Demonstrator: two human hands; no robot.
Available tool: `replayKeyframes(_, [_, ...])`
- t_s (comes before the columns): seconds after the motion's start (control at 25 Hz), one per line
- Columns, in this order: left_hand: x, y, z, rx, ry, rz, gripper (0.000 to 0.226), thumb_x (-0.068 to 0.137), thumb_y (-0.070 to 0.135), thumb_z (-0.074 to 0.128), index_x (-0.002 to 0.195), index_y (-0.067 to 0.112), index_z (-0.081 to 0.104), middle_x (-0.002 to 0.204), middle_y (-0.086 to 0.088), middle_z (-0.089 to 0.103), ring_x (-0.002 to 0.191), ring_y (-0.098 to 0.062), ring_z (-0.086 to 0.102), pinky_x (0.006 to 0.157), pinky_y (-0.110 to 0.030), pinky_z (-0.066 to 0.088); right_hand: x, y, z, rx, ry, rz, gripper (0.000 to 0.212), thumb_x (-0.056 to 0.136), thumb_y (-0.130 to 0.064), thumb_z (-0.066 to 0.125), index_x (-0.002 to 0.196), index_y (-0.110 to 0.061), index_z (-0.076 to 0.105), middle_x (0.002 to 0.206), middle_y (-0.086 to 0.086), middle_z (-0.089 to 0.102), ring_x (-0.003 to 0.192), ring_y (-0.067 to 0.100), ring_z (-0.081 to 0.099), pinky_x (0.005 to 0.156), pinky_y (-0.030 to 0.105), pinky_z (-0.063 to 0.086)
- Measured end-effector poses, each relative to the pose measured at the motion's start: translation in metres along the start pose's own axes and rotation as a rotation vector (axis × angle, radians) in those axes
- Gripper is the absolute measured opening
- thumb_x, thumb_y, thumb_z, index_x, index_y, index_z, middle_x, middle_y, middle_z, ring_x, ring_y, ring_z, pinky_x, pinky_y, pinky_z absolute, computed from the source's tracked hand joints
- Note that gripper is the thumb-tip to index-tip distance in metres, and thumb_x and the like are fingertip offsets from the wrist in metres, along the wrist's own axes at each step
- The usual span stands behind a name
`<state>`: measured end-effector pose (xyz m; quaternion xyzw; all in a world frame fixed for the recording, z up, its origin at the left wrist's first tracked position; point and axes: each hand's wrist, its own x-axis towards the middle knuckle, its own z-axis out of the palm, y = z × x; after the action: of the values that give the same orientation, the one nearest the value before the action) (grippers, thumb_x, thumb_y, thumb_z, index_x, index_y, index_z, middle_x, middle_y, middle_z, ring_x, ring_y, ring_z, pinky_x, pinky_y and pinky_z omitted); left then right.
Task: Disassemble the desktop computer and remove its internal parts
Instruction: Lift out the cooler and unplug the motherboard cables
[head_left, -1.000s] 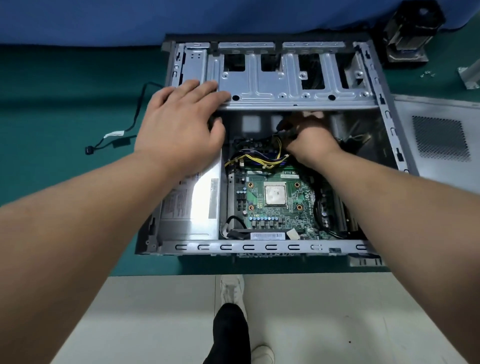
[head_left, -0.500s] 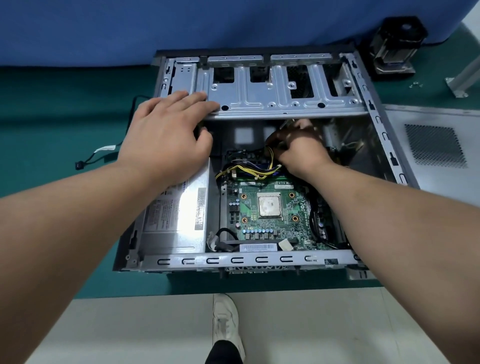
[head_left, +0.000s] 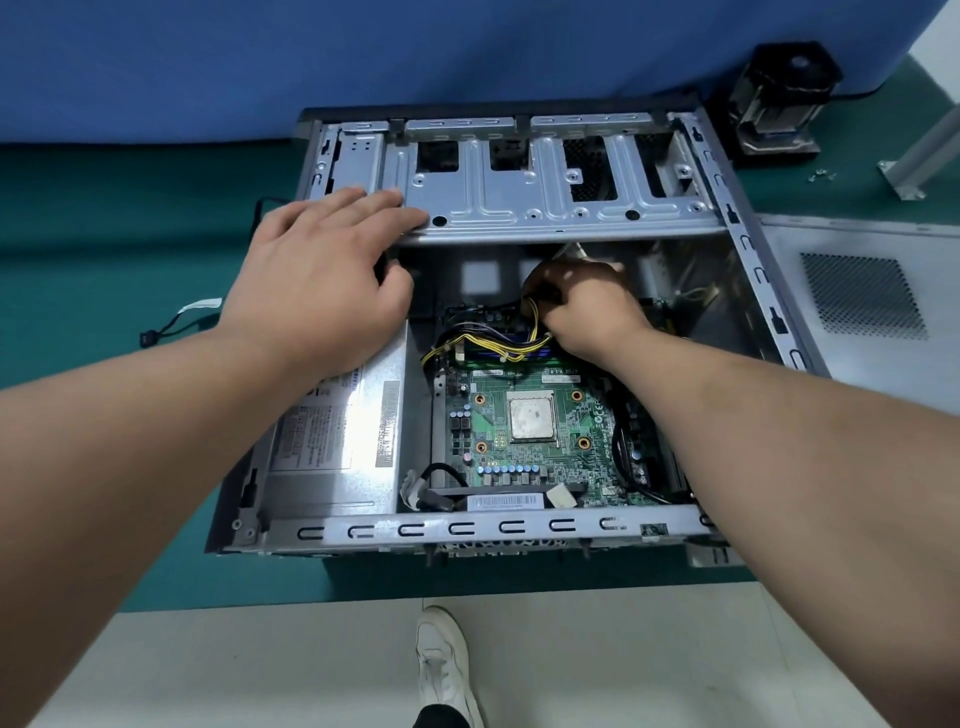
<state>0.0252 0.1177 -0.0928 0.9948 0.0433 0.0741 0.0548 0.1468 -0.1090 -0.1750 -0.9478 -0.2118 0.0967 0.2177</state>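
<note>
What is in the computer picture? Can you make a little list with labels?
case: open case lying on a green table
left hand: left hand rests flat on the drive cage
right hand: right hand inside the case, grips the yellow wires
board: green board with a bare chip in the middle
power box: silver power box beside the board
outside: side panel, cooler, loose cable

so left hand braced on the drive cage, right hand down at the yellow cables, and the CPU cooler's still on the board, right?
Not quite. The head view shows the CPU bare on the motherboard, no cooler over it. The rest holds: left hand on the drive cage, right hand at the yellow cables.
</note>
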Motion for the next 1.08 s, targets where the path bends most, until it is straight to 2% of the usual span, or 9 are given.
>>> replayKeyframes(0.16, [0.0005,0.0006,-0.0005,-0.002,-0.001,0.007,0.062,0.090,0.041,0.032,0.151,0.041,0.044,0.161,0.018,0.039,0.152,-0.008,0.026,0.123,-0.039,0.015,-0.0005,0.0031,0.0011,-0.021,0.014,-0.022,0.022,0.094,-0.028,0.063,0.112,-0.036,0.071,0.126,0.006,0.063,0.114,0.035,0.058,0.098,0.037,0.051])
replayKeyframes(0.32, [0.0001,0.0008,-0.0016,-0.005,-0.004,0.004,0.062,0.090,0.041,0.031,0.150,0.042,0.044,0.161,0.018,0.038,0.152,-0.008,0.026,0.122,-0.039,0.014,-0.0003,0.0039,0.0030,0.014,0.024,0.003,0.023,0.094,-0.028,0.063,0.112,-0.038,0.071,0.126,0.007,0.064,0.116,0.035,0.057,0.097,0.034,0.051])
replayKeyframes(0.56, [-0.0002,0.0003,-0.0011,-0.018,-0.007,0.004,0.062,0.089,0.041,0.031,0.150,0.043,0.044,0.162,0.018,0.038,0.152,-0.008,0.025,0.122,-0.039,0.013,-0.0032,0.0039,0.0055,-0.046,0.043,-0.027,0.025,0.095,-0.028,0.060,0.115,-0.039,0.068,0.125,0.008,0.064,0.115,0.038,0.056,0.096,0.036,0.050])
replayKeyframes(0.72, [-0.0013,0.0009,-0.0006,-0.017,-0.007,0.002,0.061,0.090,0.041,0.032,0.150,0.043,0.043,0.162,0.018,0.037,0.152,-0.007,0.025,0.122,-0.038,0.013,-0.0027,0.0029,0.0053,0.002,0.017,0.026,0.023,0.096,-0.029,0.060,0.113,-0.042,0.067,0.125,0.006,0.065,0.115,0.035,0.058,0.097,0.035,0.052])
replayKeyframes(1.0, [-0.0013,0.0019,-0.0023,-0.020,-0.014,-0.007,0.061,0.090,0.040,0.032,0.150,0.043,0.043,0.162,0.019,0.037,0.153,-0.007,0.024,0.122,-0.038,0.013,-0.0042,-0.0008,0.0049,-0.035,0.042,0.026,0.026,0.095,-0.024,0.058,0.114,-0.040,0.068,0.124,0.007,0.066,0.112,0.035,0.060,0.095,0.035,0.051])
replayKeyframes(1.08, [-0.0015,0.0034,-0.0030,-0.025,-0.014,-0.009,0.062,0.089,0.040,0.032,0.149,0.043,0.044,0.162,0.019,0.037,0.152,-0.007,0.025,0.122,-0.038,0.013,-0.0056,-0.0003,0.0047,-0.070,0.052,-0.024,0.025,0.096,-0.025,0.058,0.115,-0.036,0.068,0.126,0.006,0.066,0.112,0.035,0.061,0.095,0.035,0.050])
